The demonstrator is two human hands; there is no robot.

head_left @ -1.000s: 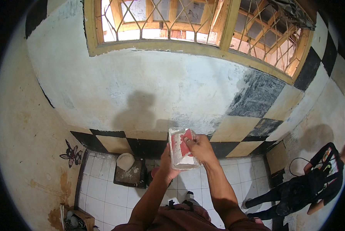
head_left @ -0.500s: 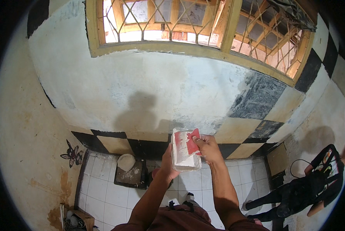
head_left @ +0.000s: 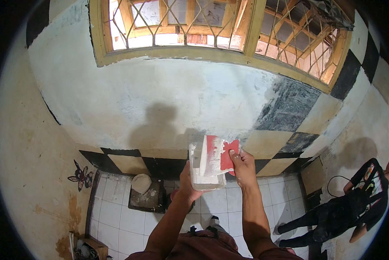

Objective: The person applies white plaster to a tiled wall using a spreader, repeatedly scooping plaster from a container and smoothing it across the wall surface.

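Note:
My left hand (head_left: 189, 185) is closed around the near left side of a small rectangular container (head_left: 195, 160) smeared with white filler paste. Pinched between the thumb and fingers of my right hand (head_left: 243, 165) is a red plastic scraper (head_left: 230, 156), its flat blade coated with white paste. The blade is tilted above the container's opening, with a ridge of paste along its left edge. It hides part of the container's inside. White paste (head_left: 205, 178) shows at the near end of the container. Both hands are held out in front of the wall.
The wall (head_left: 168, 91) ahead has patchy white coating and black-and-cream checks, below a yellow-framed window (head_left: 173, 53) with a metal grille. A dark stool (head_left: 147, 198) bearing a whitish lump (head_left: 141, 183) stands at the wall's foot. A person in dark clothes (head_left: 346, 212) is at the right; a cardboard box (head_left: 94, 248) sits lower left.
The scraper has moved up and right, away from lying over the container, and more of the container's inside shows. My right hand has shifted right; my left hand still grips the container.

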